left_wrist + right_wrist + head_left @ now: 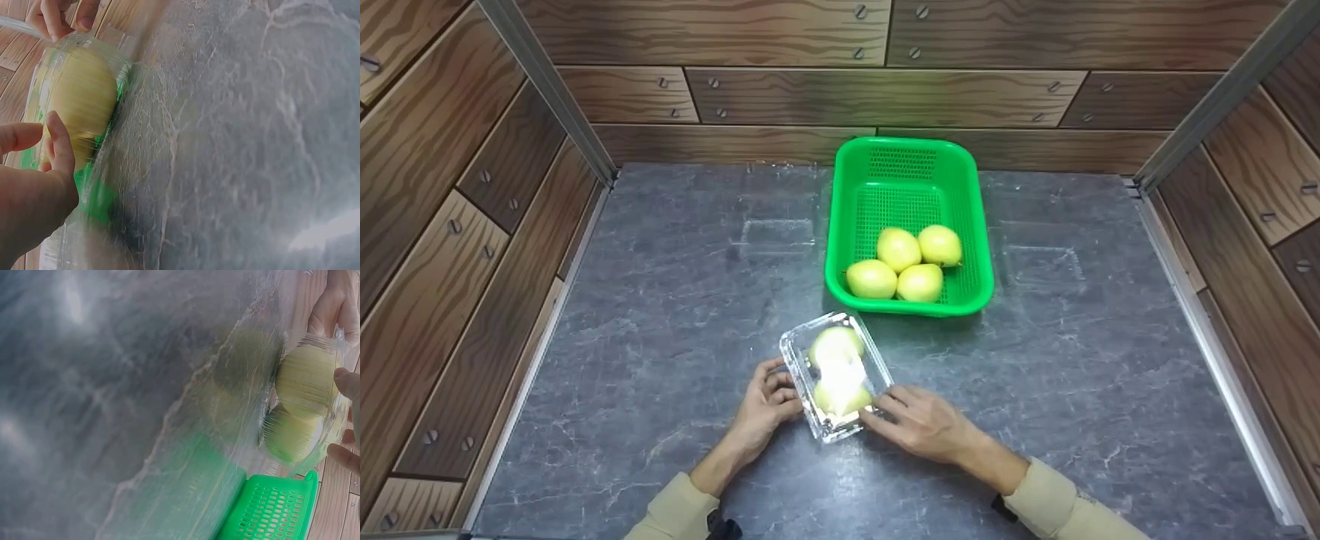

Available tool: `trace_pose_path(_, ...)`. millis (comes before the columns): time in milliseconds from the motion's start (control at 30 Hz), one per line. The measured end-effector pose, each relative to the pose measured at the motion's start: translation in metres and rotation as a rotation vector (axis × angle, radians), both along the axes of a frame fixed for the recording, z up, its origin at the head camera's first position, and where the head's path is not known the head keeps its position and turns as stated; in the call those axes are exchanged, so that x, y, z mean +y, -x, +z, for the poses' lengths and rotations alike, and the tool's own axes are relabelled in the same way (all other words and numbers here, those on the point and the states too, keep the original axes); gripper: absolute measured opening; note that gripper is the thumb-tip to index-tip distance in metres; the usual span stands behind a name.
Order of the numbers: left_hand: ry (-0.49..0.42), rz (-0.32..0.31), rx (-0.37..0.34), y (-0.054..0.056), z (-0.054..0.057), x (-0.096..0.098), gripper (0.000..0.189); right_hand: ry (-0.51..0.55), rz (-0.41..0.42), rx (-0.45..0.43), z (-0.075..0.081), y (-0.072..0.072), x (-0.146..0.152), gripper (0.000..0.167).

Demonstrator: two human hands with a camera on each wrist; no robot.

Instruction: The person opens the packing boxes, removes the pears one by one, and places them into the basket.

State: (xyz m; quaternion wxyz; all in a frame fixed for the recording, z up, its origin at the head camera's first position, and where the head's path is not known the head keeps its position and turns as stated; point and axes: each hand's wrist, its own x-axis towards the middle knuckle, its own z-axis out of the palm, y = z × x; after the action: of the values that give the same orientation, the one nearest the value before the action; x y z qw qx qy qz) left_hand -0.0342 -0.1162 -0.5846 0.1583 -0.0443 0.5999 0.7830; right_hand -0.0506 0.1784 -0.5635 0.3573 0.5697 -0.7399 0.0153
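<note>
A clear plastic clamshell box with two yellow-green fruits, apples or pears, inside lies tilted askew on the table; glare hides much of its top. My left hand holds its left edge with bent fingers. At the near right corner, my right hand pinches the rim between thumb and fingers. In the left wrist view, a fruit shows through the ribbed wall beside the left fingers. The right wrist view shows both fruits through the plastic, with the right thumb at the rim.
Just beyond the box stands a green perforated basket with several yellow-green fruits at its near end. Clear plastic containers lie left and right of it. Wood-patterned walls enclose the grey marbled table.
</note>
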Motion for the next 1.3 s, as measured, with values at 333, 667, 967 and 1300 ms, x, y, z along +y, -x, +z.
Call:
trace_pose_path(333, -0.031, 0.049, -0.023, -0.001, 0.000, 0.007, 0.080, 0.041, 0.052, 0.036, 0.000, -0.003, -0.003, 0.025)
trace_pose_path(667, -0.068, 0.059, -0.048, -0.004, 0.001, 0.012, 0.079, 0.049, 0.009, 0.056, -0.004, -0.012, -0.011, 0.028)
trace_pose_path(967, -0.086, 0.059, -0.047, -0.004, 0.001, 0.019, 0.080, 0.029, -0.053, 0.085, -0.009, -0.020, -0.018, 0.027)
trace_pose_path(1300, -0.119, 0.055, -0.052, -0.005, -0.003, 0.020, 0.082, 0.094, -0.042, 0.152, -0.014, -0.020, -0.028, 0.024)
